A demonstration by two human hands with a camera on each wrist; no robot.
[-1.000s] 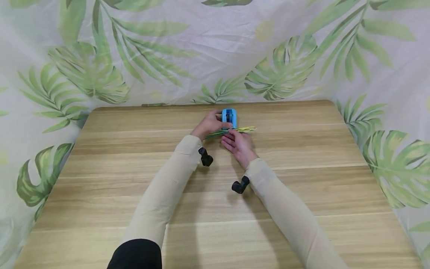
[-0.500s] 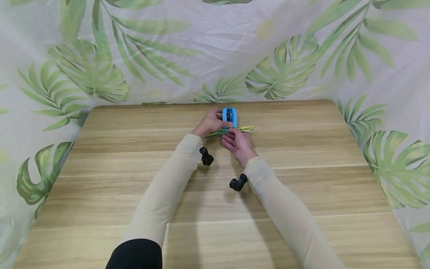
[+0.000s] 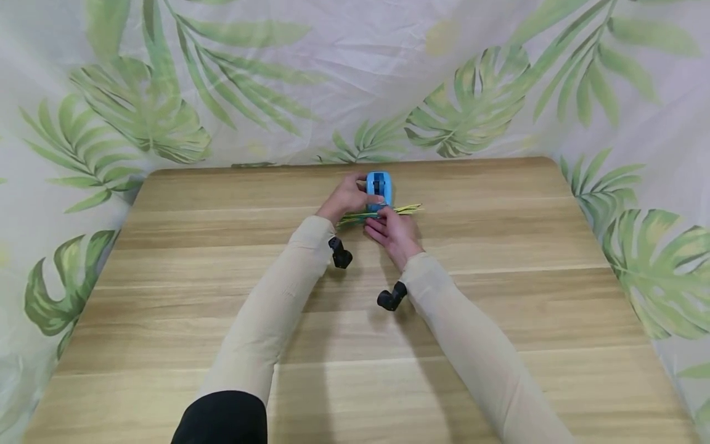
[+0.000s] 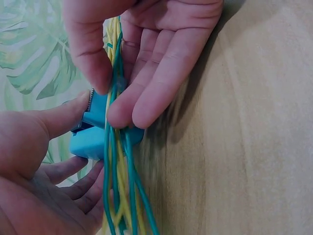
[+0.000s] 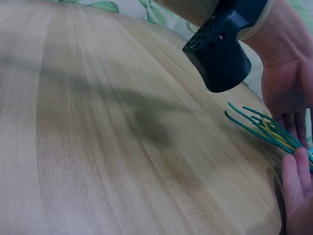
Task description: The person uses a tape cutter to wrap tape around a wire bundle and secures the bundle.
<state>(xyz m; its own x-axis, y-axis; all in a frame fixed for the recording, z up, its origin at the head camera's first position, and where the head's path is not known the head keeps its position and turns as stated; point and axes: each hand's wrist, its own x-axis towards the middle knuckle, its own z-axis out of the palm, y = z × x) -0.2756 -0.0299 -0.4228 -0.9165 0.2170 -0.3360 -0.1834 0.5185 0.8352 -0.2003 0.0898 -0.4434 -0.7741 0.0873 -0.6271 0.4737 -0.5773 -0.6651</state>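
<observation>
A blue tape dispenser (image 3: 379,184) stands near the table's far edge. My left hand (image 3: 348,197) holds it from the left, its thumb beside the serrated cutter in the left wrist view. Just in front lies a bundle of green and yellow wires (image 3: 409,210), running crosswise. My right hand (image 3: 398,237) pinches the bundle near its middle between thumb and fingers. In the left wrist view the wires (image 4: 130,161) pass in front of the dispenser (image 4: 88,144), their loose ends spreading. A small clear patch shows at the pinch; whether it is tape I cannot tell.
The wood-grain table (image 3: 355,370) stretches toward me and to both sides. Behind it hangs a pale leaf-print cloth (image 3: 355,80). Black wrist cameras (image 3: 341,254) jut from both sleeves above the table.
The head view has tilted slightly, so the table and hands sit a little higher. My right wrist has shifted slightly left. Both hands keep their hold on the dispenser and the wires.
</observation>
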